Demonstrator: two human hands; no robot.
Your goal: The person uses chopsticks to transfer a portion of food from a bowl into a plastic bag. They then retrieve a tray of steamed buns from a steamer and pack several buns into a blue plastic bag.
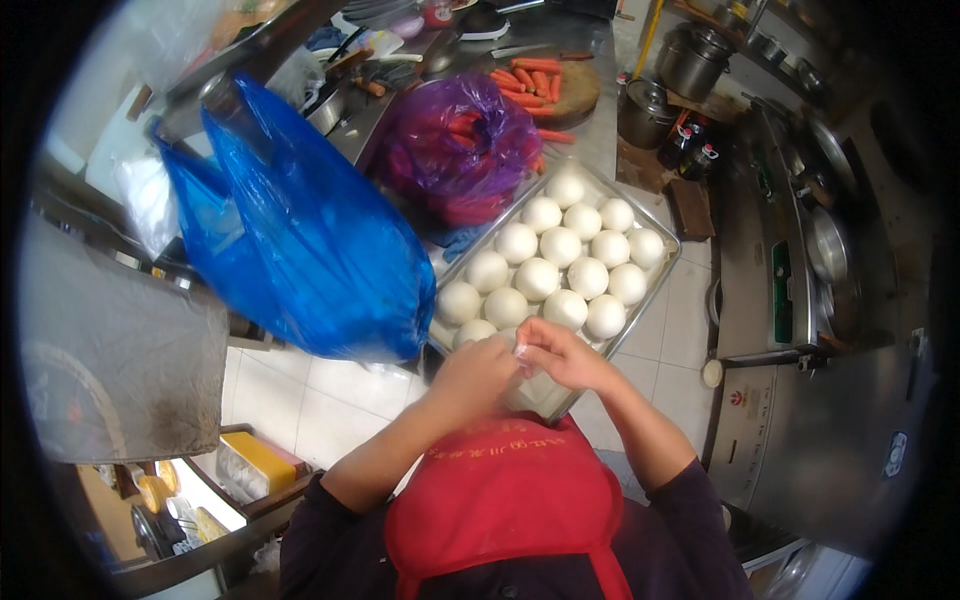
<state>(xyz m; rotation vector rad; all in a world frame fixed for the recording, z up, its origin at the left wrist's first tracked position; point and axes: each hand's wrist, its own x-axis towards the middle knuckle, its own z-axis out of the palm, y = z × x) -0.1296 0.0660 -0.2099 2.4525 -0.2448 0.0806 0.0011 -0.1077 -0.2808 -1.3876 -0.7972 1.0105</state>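
Observation:
Before me lies a rectangular metal tray (639,313) holding rows of smooth, round white dough balls (561,247). My left hand (480,369) and my right hand (562,355) meet over its near end. The fingertips of my right hand pinch a small whitish piece (520,351), too small to identify. The back of my left hand faces up and hides its fingers, so whether it holds anything is not visible. My hands partly cover the nearest dough balls.
A large blue plastic bag (315,225) bulges left of the tray. Beyond it sit a purple plastic bag (457,150) with red contents and a round wooden chopping board (579,94) with carrots (536,81). Stainless steel kitchen equipment (757,262) stands at right; pots (697,60) are behind.

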